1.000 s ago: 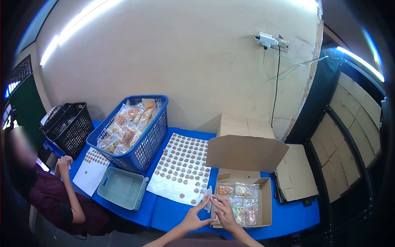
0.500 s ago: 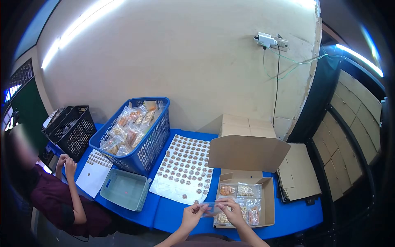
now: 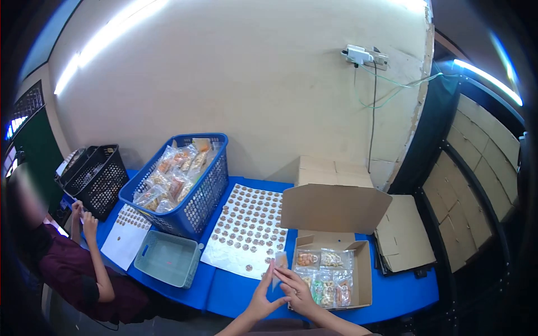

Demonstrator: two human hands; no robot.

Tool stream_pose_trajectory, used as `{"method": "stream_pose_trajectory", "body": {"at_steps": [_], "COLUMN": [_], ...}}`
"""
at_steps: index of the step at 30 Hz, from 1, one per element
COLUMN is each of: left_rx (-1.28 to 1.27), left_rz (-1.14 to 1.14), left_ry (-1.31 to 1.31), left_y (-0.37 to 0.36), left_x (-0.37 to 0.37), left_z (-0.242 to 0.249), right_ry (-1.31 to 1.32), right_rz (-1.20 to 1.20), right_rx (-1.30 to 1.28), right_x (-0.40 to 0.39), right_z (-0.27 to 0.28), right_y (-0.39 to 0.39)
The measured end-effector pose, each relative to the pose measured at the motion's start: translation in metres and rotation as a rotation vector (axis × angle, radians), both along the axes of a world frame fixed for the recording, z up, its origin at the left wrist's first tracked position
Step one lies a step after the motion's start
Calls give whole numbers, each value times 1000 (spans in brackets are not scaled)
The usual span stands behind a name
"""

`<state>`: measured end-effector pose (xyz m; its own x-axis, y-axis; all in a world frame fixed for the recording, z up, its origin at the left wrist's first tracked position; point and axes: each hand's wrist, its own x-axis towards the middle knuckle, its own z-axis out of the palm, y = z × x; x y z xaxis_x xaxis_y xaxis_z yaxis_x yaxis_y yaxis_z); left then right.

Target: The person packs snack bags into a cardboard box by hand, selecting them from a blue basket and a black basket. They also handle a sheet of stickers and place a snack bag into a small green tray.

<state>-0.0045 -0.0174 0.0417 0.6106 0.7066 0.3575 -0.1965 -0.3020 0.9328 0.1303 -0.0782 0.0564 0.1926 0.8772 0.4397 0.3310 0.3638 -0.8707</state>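
The left hand [image 3: 263,300] stood upright, its fingers straight and close together at the packet, thumb spread toward the other hand. The right hand [image 3: 298,291] was partly curled, its fingers against the same packet, so that the two hands held it between them. That small clear packet [image 3: 281,261] was raised just beside the open box [image 3: 363,283]. Filled bags [image 3: 332,259] lay inside the box, below its upright lid [image 3: 334,210]. Left of the box lay a sheet of round stickers [image 3: 224,255], then a pale green tray [image 3: 168,259], with a blue basket [image 3: 196,204] full of bagged food behind. Farther left, a co-worker [image 3: 73,269] held both hands raised near a second sheet [image 3: 120,243]. Flat cardboard [image 3: 408,232] was stacked right of the box.
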Motion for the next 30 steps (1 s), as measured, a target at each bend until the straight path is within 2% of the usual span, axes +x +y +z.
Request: {"method": "stream_pose_trajectory", "body": {"at_steps": [1,2,4,5,6,7,8,11,12,13,15,17,18,20,21,24,25,26,28,29,30], "left_rx": [28,55,17,-4,-25,-23,-25,-178,-180,-167,-164,-243,-245,-279,-276,-123,-114,-160,-134,-135,-152], "left_rz": [5,15,77,88,100,204,209,260,263,258,259,137,159,285,300,-23,-102,-117,-9,-4,10], "left_ry": [18,39,39,108,179,196,195,164,167,198,236,207,191,-60,-80,123,44,-17,8,5,60], "left_y": [2,2,3,6,7,7,5,3,5,10,15,22,25,28,30,23,19,7,3,6,9], "left_x": [-2,-6,-7,-6,-7,-4,-5,-4,-5,-5,-10,-12,-12,-12,-10,-14,-7,-3,0,-2,-4], "left_z": [14,19,13,15,14,1,-8,-18,-15,-9,-5,-6,-6,-7,-6,-11,-16,-20,-14,-11,-8], "right_ry": [-121,-121,-53,6,7,16,26,89,139,32,110,221,206,534,681,496,261,282,244,483,475], "right_rz": [-1,-10,-421,-515,-509,-338,-169,-188,-194,-203,-201,-176,-154,-471,-521,-374,-256,-241,-103,-131,-129], "right_rx": [22,6,115,125,116,-4,-125,-166,-196,-135,-154,-161,-160,-101,-49,-136,-146,-161,-189,-195,-196], "right_x": [3,2,-6,-6,-1,11,16,12,11,15,13,19,20,22,15,14,10,2,-8,-14,-12], "right_z": [1,7,30,36,25,4,-9,-16,-20,-24,-23,-29,-36,-42,-22,-33,-40,-47,-37,-29,-28], "right_y": [-2,-6,-3,3,0,-1,-4,-9,-12,-12,-14,-12,-9,-4,0,1,3,3,8,13,15]}}
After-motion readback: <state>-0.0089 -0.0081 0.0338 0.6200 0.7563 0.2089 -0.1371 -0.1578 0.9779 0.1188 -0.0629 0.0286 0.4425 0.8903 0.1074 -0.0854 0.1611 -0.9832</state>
